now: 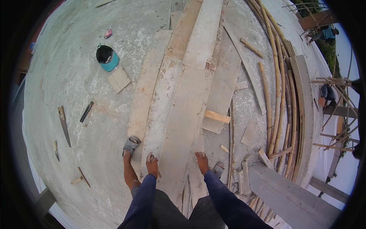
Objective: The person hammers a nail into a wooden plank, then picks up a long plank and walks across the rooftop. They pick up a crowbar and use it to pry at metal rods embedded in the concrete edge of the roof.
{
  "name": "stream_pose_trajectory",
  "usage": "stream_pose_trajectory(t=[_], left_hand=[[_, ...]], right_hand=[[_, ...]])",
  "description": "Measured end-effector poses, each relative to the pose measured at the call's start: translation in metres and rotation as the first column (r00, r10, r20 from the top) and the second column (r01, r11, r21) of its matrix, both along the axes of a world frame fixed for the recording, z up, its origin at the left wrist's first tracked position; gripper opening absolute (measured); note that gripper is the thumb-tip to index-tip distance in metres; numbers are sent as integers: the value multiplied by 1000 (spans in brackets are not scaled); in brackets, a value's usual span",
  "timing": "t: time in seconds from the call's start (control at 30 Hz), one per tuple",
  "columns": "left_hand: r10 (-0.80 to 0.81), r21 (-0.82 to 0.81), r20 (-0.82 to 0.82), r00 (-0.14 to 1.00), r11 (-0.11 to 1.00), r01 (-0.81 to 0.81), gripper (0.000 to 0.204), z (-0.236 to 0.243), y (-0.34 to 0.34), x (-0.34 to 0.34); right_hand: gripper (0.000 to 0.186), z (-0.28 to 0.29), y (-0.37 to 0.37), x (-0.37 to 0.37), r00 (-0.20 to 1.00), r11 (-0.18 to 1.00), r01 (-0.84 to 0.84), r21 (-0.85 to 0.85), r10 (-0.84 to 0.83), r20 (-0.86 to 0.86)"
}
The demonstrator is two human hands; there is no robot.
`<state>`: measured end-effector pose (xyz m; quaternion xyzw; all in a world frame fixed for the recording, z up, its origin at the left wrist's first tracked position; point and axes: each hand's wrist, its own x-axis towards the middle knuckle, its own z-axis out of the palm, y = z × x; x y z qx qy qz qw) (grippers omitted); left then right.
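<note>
Long pale plywood boards (185,97) run lengthwise in front of me, side by side and overlapping. My left hand (152,166) is over the whitish board (155,131), left of the middle board. Its fingers are curled together, and what they pinch, if anything, is too small to make out. My right hand (202,162) is beside the middle board's right edge, fingers partly bent and apart, with nothing visible in them. Whether it touches that edge I cannot tell. My sandaled left foot (132,145) stands by the boards' left side; the other sandal (218,169) shows beyond my right hand.
On the concrete at left lie a handsaw (65,128), dark pliers-like tool (87,111), trowel-like tool (56,151) and hammer-shaped tool (82,178). A teal-black container (107,58) stands farther off. Bamboo poles (277,84) and a concrete beam (289,191) bound the right; people work beyond.
</note>
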<state>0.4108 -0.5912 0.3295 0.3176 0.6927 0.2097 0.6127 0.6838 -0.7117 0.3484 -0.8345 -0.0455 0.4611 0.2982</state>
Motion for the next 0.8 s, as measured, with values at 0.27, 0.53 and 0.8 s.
stream_pose_trajectory(t=[0.27, 0.53, 0.8], left_hand=[[-159, -148, -113, 981, 979, 142, 61, -19, 11, 26], [-228, -155, -117, 967, 966, 209, 70, -12, 9, 50], [-256, -153, -131, 958, 960, 236, 63, -22, 18, 38]], right_hand=[[79, -41, 38, -36, 985, 977, 173, 127, -175, 6], [84, -67, 53, -46, 921, 913, 389, 120, -388, -39], [90, -60, 46, -9, 865, 938, 308, 159, -207, -458]])
